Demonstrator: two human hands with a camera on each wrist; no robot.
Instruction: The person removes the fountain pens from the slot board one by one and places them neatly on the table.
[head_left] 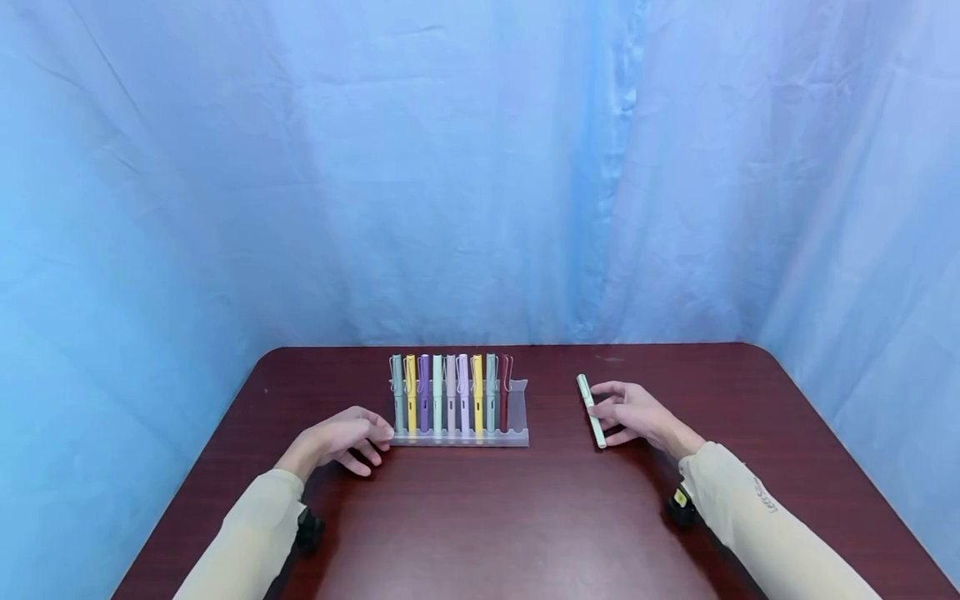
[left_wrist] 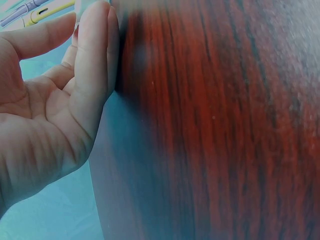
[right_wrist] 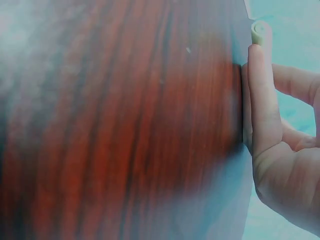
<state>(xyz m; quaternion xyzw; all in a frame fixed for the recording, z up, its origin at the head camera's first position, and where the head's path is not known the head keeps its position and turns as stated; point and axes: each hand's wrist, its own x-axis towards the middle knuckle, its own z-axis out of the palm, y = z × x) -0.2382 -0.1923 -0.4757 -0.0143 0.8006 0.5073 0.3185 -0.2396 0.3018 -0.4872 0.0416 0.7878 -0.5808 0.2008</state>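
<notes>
Sleeve [head_left: 243, 527] lay at seven o'clock; left hand [head_left: 347, 437] pinched rack [head_left: 517, 438], right hand [head_left: 633, 413] pinched pen [head_left: 596, 427]; pickup likely, lift seemed due.

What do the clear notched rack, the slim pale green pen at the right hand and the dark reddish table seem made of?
The clear notched rack looks like smooth plastic, perhaps acrylic, being translucent. The slim pale green pen seems smooth plastic, from its even colour; painted metal is possible. The dark reddish table shows streaked grain and sheen: polished wood or laminate.
</notes>
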